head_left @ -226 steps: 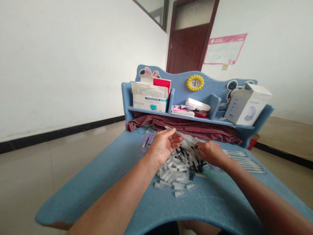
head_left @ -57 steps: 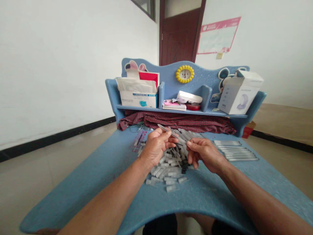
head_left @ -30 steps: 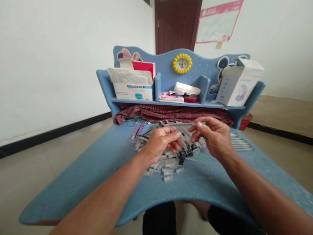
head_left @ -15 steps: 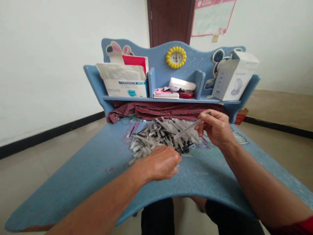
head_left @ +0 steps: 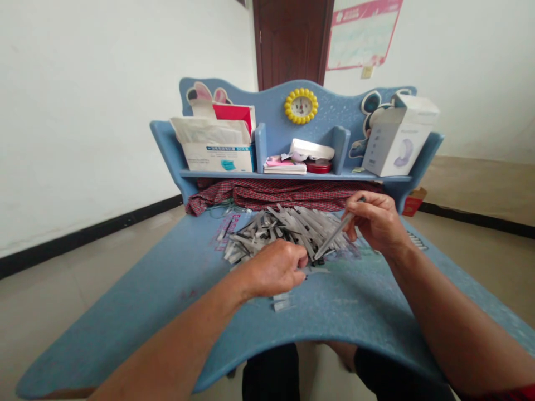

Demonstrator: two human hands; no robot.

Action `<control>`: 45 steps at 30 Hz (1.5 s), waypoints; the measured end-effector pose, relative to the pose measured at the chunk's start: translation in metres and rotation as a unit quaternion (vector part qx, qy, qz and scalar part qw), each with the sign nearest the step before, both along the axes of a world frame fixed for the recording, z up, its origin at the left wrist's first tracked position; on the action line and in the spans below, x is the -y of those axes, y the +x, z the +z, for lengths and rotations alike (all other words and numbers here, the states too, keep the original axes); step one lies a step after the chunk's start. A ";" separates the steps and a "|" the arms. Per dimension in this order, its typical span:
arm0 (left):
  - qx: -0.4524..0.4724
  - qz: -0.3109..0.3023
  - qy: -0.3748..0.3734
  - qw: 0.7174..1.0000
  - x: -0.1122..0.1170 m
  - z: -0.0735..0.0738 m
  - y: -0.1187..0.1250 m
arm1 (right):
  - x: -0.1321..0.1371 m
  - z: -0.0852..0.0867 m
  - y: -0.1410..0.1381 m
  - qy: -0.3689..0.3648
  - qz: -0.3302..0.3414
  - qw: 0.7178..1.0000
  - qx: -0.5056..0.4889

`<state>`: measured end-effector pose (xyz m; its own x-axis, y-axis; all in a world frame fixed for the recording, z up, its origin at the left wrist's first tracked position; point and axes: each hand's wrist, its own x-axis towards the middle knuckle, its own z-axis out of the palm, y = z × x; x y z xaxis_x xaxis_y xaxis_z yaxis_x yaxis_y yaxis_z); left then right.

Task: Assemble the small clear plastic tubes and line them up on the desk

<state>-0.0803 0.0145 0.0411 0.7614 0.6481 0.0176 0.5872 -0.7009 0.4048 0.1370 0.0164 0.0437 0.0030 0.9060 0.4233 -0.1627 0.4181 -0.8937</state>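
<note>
A slim, translucent plastic stick with a dark end [head_left: 333,238] is pinched between the thumb and fingers of my right hand [head_left: 376,221]. It slants down to the left, its lower tip over the right front of the pile. My left hand [head_left: 273,270] is closed at the pile's front edge, and whatever its fingertips grip is hidden. Beyond both hands lies a heap of similar clear and black plastic sticks [head_left: 288,223], jumbled together. A few short clear pieces [head_left: 282,303] rest on the blue desk [head_left: 167,289], just below my left hand.
A blue shelf [head_left: 234,175] runs along the back of the desk. On it stand a face-mask box [head_left: 217,159], a red round tin [head_left: 319,166] and a white carton [head_left: 395,142]. A yellow clock [head_left: 301,106] is above. Red checked cloth [head_left: 267,195] lies beneath the shelf.
My left hand has moved slightly up and away from me, uncovering short clear pieces on the desk. The stick in my right hand now points more steeply down. The view has shifted slightly.
</note>
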 end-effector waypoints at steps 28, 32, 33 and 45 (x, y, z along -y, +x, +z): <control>0.086 0.033 -0.190 0.977 0.008 -0.023 0.016 | 0.016 0.001 -0.014 0.026 0.041 0.976 0.212; 0.096 0.013 -0.142 0.985 0.010 -0.025 0.016 | 0.021 0.001 -0.021 0.010 0.074 0.957 0.281; 0.096 0.004 -0.125 0.987 0.010 -0.024 0.016 | 0.022 0.001 -0.023 0.008 0.082 0.953 0.292; 0.085 -0.030 -0.069 0.994 0.009 -0.024 0.014 | 0.027 0.005 -0.026 0.052 0.128 0.923 0.358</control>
<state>-0.0662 0.0056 0.0169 0.7926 0.6064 0.0638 0.4605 -0.6639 0.5892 0.1111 -0.0107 0.0482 -0.5201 0.7928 0.3176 0.3493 0.5369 -0.7679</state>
